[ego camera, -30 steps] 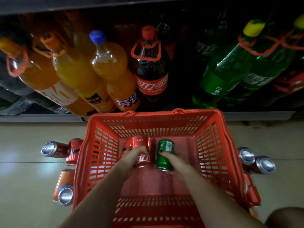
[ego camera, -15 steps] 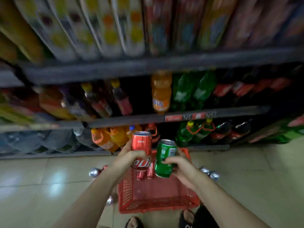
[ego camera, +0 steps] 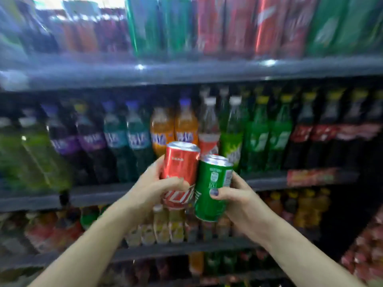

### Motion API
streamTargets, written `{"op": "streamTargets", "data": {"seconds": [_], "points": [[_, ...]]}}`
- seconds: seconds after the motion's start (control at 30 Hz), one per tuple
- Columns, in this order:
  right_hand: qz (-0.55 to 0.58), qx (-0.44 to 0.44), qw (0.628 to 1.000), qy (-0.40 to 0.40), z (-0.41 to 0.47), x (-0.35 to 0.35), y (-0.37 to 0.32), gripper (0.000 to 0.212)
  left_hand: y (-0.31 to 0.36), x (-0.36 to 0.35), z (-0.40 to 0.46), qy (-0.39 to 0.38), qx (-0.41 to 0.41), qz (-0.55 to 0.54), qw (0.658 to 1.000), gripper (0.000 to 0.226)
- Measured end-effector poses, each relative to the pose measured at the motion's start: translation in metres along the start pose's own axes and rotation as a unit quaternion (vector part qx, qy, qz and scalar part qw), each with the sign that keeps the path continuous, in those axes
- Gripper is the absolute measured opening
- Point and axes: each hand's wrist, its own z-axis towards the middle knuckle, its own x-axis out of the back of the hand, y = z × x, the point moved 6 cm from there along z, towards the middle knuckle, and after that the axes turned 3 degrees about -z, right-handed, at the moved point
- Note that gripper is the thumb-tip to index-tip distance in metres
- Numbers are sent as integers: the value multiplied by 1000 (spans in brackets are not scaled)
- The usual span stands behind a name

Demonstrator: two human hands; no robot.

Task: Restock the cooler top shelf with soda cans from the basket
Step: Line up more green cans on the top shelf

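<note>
two cans held below the top shelf (ego camera: 186, 73) for stocking: left hand (ego camera: 153, 189) wraps red can (ego camera: 180, 172); right hand (ego camera: 234, 195) wraps green can (ego camera: 211, 187).

Middle shelf, left to right: upright plastic bottles of yellow-green (ego camera: 41, 154), purple (ego camera: 91, 141), teal (ego camera: 124, 139), orange (ego camera: 172, 129), bright green (ego camera: 269, 137) and dark cola (ego camera: 323, 133) drinks. Lower dark shelf: small, blurred yellow and orange bottles (ego camera: 165, 226).
</note>
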Motion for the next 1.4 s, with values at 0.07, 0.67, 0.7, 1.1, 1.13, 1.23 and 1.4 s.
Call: {"op": "streamTargets", "data": {"seconds": [0.07,0.67,0.7,1.1,1.13,1.23,1.4], "points": [[-21,47,999,-7,5,-9,-60,53,58,-3,11,6,-54,15,998,66],[-246,307,915,93,56,-71,-359,34,297,13,38,160,-268,99,945,49],[-265,312,906,107,60,-78,-368,29,301,20,43,168,-265,96,945,54],[-362,326,847,211,151,-117,-389,57,317,68,82,176,-263,122,941,64],[-367,325,845,212,154,-117,-387,55,316,70,83,173,-261,125,941,62],[-380,319,842,213,161,-117,-386,50,316,75,86,175,-261,127,941,56],[-397,313,835,219,162,-114,-385,43,316,80,89,174,-260,118,942,54]]}}
